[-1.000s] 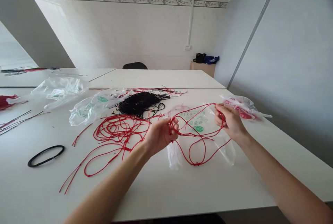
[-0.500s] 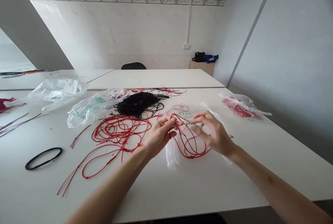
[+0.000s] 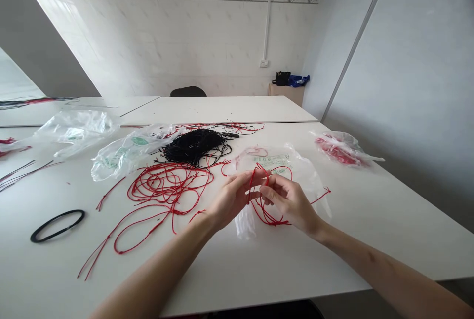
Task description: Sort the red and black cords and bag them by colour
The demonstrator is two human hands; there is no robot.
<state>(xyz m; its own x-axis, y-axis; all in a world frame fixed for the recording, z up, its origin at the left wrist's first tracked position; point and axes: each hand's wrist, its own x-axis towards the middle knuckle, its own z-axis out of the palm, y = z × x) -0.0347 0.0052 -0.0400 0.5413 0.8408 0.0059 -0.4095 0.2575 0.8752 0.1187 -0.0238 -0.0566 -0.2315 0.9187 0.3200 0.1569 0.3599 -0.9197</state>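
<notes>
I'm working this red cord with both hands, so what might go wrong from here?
The red cord crosses itself in several loops by the left hand and right hand, so it could snarl. It also overlaps the clear plastic bag, which might get dragged along. Strands from the red cord pile lie near the left wrist and might snag.

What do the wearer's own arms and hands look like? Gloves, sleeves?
Bare left hand and bare right hand, ungloved. Left forearm and right forearm show no sleeve or watch; the right has a small mark.
</notes>
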